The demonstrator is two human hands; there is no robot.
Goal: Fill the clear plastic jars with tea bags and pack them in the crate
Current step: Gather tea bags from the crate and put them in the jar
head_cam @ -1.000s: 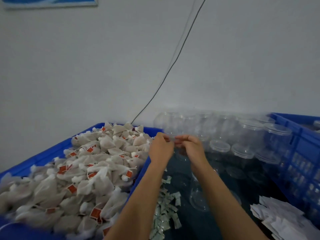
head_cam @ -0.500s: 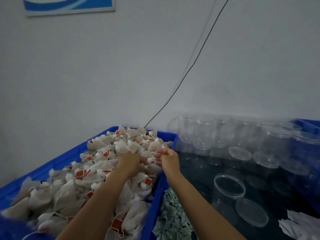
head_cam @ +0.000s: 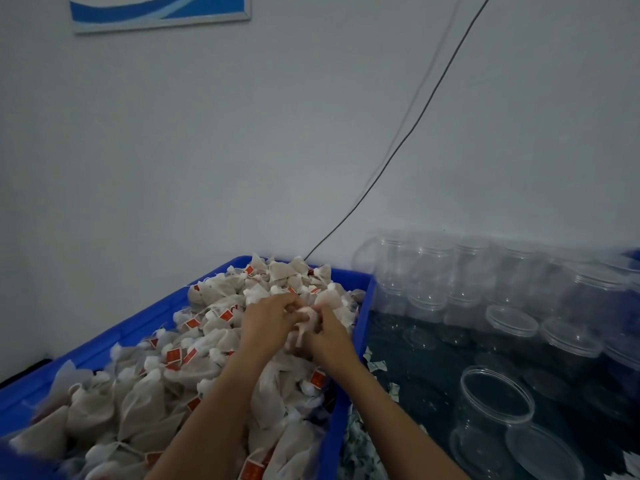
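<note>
A blue crate at the left holds a heap of grey tea bags with red tags. My left hand and my right hand are side by side in the heap near its far right end, fingers curled around tea bags. An open clear plastic jar stands on the dark surface at the right, with its clear lid lying beside it.
Several clear jars, some lidded, stand stacked in rows along the wall at the right. Small green-white paper packets lie between the crate and the open jar. A thin cable hangs down the wall to the crate.
Both hands have left the jar area and moved left into the tea bag crate, where they now grip tea bags. The view has swung left and down.
</note>
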